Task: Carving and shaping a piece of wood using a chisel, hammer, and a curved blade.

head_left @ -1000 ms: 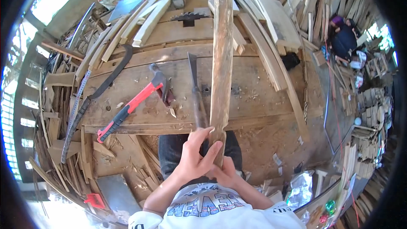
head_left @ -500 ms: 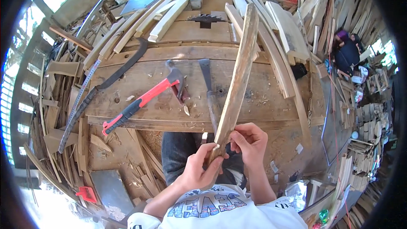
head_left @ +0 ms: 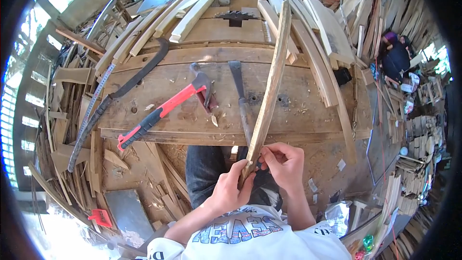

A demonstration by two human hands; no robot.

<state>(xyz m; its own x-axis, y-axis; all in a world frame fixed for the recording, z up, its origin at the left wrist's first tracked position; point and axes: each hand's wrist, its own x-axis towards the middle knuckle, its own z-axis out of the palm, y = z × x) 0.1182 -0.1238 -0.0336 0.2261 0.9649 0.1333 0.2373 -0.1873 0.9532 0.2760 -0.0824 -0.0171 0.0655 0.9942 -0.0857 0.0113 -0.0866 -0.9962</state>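
My left hand (head_left: 232,188) is closed around the lower end of a long, rough wooden strip (head_left: 272,86), which slants up and right over the workbench (head_left: 183,132). My right hand (head_left: 283,166) pinches beside that strip at a small dark thing, too small to name. Behind the strip lies a long-handled chisel (head_left: 237,84) with a wide blade. Left of it rests a red-and-black hammer (head_left: 166,105) on a dark red object. Farther left lies a long curved dark blade (head_left: 139,73) with a wrapped handle.
Pale boards (head_left: 195,14) fan out on both sides around a toothed saw blade (head_left: 235,17) at the back. Wood stacks line both sides. A co-worker (head_left: 395,58) in dark clothing is at the right. A red dustpan (head_left: 100,217) lies low left.
The strip has swung from upright to slanting rightward and turned onto a narrower face. My right hand has come out from beneath it to its right side.
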